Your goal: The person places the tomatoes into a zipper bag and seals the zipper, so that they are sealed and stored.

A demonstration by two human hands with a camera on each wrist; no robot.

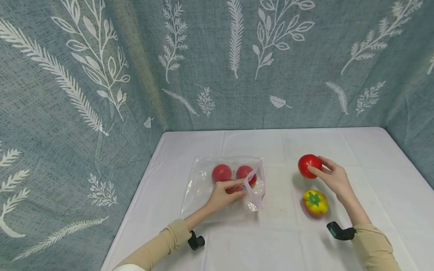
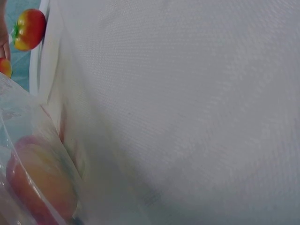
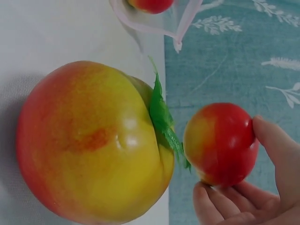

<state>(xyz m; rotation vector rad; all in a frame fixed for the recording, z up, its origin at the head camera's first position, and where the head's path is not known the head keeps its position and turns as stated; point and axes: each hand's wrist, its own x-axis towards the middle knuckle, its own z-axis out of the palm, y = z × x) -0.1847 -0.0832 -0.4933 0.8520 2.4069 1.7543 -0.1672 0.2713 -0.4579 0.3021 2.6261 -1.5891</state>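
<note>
In the head view, my right hand holds a toy tomato over the right side of the table, thumb and fingers about its sides. Its skin goes from red to yellow in the right wrist view. Just nearer to me sits a second tomato, yellow and red with a green star-shaped leaf top. On the left, my left hand pinches the pink-edged mouth of a clear plastic bag that lies on the table. Two red tomatoes show inside, one of them behind the hand; more red shows partly hidden under the fingers.
A white cloth covers the table. Blue-green curtains with white leaf prints hang behind it and at both sides. A black wrist mount sits at the right cuff, another at the left.
</note>
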